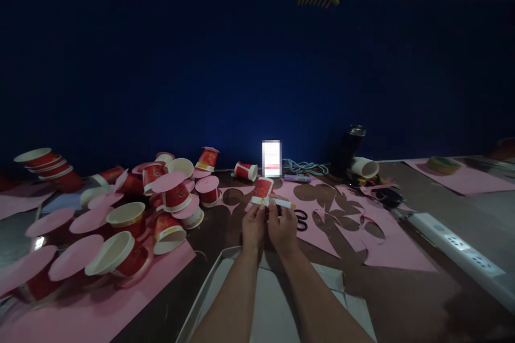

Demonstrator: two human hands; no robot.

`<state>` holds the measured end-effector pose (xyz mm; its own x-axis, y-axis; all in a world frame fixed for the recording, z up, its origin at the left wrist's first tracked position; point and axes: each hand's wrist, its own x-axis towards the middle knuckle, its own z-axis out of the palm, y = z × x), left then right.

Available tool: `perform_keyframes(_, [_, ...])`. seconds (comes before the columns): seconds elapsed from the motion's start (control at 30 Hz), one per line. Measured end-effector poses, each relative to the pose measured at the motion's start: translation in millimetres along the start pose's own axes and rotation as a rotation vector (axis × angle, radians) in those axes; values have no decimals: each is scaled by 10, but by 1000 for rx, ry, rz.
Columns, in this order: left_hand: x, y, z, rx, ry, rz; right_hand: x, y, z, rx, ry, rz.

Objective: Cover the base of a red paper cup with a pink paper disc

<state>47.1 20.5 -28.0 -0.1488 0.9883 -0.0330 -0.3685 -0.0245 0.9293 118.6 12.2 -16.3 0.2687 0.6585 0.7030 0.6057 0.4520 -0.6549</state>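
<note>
My left hand point(253, 226) holds a small red paper cup point(262, 191) upside down by its white rim, just above the table. My right hand point(282, 228) sits beside it and grips a thin white stick with an orange tip point(282, 203), whose left end touches the cup's rim. Both forearms reach out over a white cardboard box point(225, 289) at the near edge. Black scissors point(301, 220) lie just right of my right hand on a pink sheet with round cut-outs point(354, 225).
A heap of red paper cups and pink paper discs point(132, 214) fills the left. A lit phone point(271, 158), a cable, a purple pen point(296, 178), a dark flask point(348, 150) and a white cup stand at the back. A white power strip point(458, 249) lies on the right, tape roll point(443, 164) beyond.
</note>
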Motion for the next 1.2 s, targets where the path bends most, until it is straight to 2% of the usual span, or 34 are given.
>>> perform_keyframes(0.23, [20,-66,15,-170,-22,-72,-15,10,0,-18,-17,14])
perform_keyframes(0.37, [22,-69,17,-148,-20,-28,-16,24,16,8,16,-5])
perform_keyframes(0.57, [30,-73,5,-117,-4,-55,-15,14,11,-4,9,7])
perform_keyframes(0.7, [40,-104,2,-108,-11,-39,-5,8,4,22,12,-38])
perform_keyframes(0.87, [53,-111,-5,-106,3,-29,-11,4,5,-8,-3,14])
perform_keyframes(1.03, [46,-100,-19,-51,-5,-8,-8,1,9,15,8,-40])
perform_keyframes(1.2, [36,-85,-19,-18,-9,10,-1,0,6,15,14,-31])
